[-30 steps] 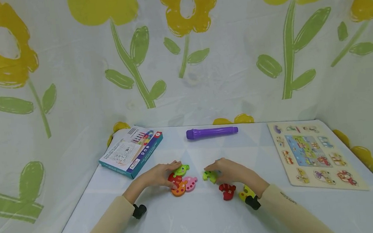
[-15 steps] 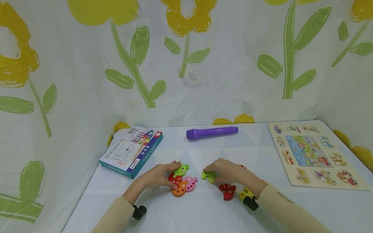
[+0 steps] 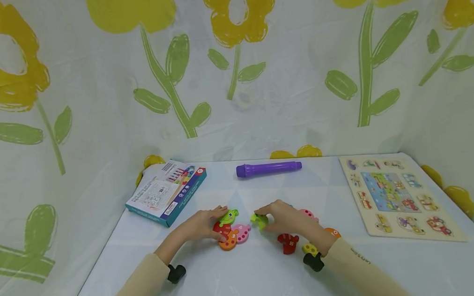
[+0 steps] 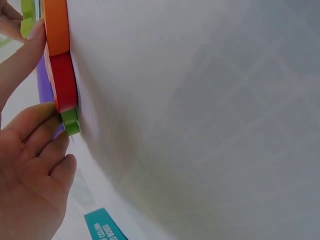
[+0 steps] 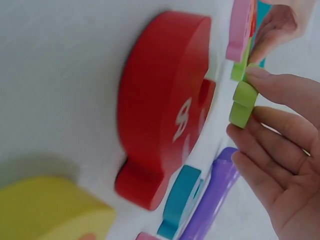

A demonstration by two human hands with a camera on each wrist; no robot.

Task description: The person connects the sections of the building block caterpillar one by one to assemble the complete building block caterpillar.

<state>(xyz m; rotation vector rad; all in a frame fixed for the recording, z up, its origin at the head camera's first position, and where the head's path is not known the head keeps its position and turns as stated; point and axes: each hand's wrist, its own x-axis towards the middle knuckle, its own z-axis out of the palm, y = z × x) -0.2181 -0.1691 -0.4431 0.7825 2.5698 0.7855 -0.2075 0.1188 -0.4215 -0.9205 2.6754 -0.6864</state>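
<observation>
In the head view my left hand [image 3: 201,224] holds a cluster of animal-shaped puzzle pieces: green [image 3: 228,217], red [image 3: 224,227], orange [image 3: 228,241] and pink [image 3: 242,233]. Its thumb presses the orange edge, while the forefinger lies where red meets green, as the left wrist view shows. My right hand [image 3: 285,216] pinches a light green puzzle piece [image 5: 243,105] between thumb and fingers, a short gap right of the cluster. Below that hand lies a striped red piece [image 3: 288,243] with a white number. A yellow piece [image 3: 310,248] is partly hidden by the right wrist.
Behind the right hand lie a pink piece [image 3: 309,214], an orange piece [image 3: 333,232] and a teal piece [image 5: 180,200]. A purple microphone-shaped toy [image 3: 268,168] is at the back. A flat box [image 3: 166,191] sits back left, a wooden puzzle board [image 3: 397,195] at the right.
My right hand has moved left with the light green piece, closer to the cluster. Pink and orange pieces behind its forearm have come into view. The left hand stays almost still.
</observation>
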